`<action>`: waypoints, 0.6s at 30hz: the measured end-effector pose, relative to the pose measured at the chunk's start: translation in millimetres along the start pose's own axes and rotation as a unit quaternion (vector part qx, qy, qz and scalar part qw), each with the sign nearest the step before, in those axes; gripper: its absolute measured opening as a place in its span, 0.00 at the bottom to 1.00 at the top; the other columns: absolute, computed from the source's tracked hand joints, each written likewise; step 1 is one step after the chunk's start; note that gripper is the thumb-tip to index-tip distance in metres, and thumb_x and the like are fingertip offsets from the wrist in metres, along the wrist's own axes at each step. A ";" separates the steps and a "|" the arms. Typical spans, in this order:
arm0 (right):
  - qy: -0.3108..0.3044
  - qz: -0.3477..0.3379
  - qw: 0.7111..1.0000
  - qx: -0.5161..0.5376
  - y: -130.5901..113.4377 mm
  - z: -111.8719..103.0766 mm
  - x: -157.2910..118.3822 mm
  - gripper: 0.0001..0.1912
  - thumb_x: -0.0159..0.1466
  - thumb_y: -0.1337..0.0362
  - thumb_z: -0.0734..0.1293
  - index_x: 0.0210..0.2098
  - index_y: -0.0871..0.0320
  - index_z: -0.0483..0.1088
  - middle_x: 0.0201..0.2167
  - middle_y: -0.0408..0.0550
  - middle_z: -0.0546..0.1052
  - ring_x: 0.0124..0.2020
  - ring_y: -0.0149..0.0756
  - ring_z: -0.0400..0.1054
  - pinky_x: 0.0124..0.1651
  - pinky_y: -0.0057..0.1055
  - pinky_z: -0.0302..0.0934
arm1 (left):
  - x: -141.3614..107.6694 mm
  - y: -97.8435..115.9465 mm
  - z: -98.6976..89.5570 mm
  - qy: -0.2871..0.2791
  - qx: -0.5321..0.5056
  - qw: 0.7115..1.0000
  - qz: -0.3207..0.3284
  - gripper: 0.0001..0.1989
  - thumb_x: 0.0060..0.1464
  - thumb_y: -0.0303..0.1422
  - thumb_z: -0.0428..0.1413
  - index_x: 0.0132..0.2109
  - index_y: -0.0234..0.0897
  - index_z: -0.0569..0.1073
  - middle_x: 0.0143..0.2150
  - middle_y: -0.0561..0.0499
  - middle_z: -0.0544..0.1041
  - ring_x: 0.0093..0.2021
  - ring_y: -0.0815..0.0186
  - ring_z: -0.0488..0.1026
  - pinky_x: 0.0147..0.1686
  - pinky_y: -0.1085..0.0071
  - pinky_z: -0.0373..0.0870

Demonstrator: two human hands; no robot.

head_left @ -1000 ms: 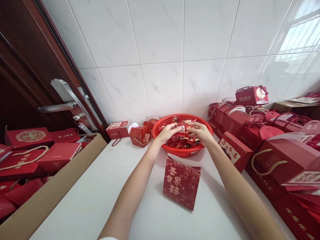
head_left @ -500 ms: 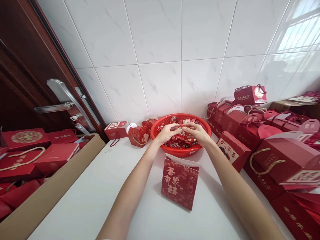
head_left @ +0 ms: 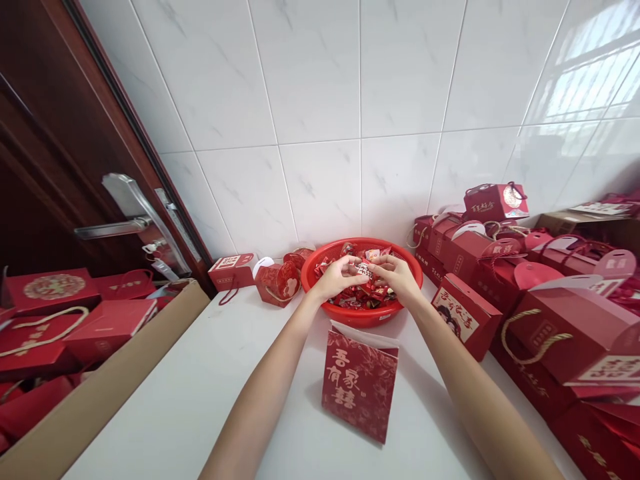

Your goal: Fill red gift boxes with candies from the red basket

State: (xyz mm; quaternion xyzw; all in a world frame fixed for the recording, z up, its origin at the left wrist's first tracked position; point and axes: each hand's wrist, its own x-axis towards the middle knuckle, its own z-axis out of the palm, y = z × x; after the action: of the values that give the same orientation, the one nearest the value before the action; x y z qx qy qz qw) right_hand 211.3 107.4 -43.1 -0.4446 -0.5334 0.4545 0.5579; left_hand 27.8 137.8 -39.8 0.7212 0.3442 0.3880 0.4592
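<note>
The left hand (head_left: 339, 279) and right hand (head_left: 395, 277) pinch a wrapped sweet (head_left: 365, 271) over the red plastic basket (head_left: 367, 321), with a red gift bag (head_left: 359, 387) at 6 o'clock

A white counter (head_left: 200, 387) bears a red plastic basket (head_left: 364, 321) — a red paper bag (head_left: 359, 387), red gift boxes (head_left: 466, 317).

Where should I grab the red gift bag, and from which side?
Best pinch the red gift bag by its open top edge, from the basket side: that edge faces the red basket, and the flat printed face offers little grip.
</note>
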 end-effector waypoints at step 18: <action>-0.006 -0.011 0.998 0.061 4.1 -0.8 4.6 0.33 0.36 0.41 0.81 0.21 0.58 0.63 0.24 0.41 0.69 0.26 0.30 0.66 0.30 0.30 0.74 | 5.7 -7.7 -4.5 0.017 0.020 0.998 0.050 0.21 0.47 0.42 0.68 0.45 0.33 0.78 0.47 0.44 0.80 0.47 0.57 0.76 0.51 0.61 0.70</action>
State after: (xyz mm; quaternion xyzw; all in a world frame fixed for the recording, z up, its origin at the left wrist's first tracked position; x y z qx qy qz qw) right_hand 212.0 112.7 -46.2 -0.4013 -0.5126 0.4826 0.5859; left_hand 25.4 147.1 -44.3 0.7398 0.3232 0.4156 0.4190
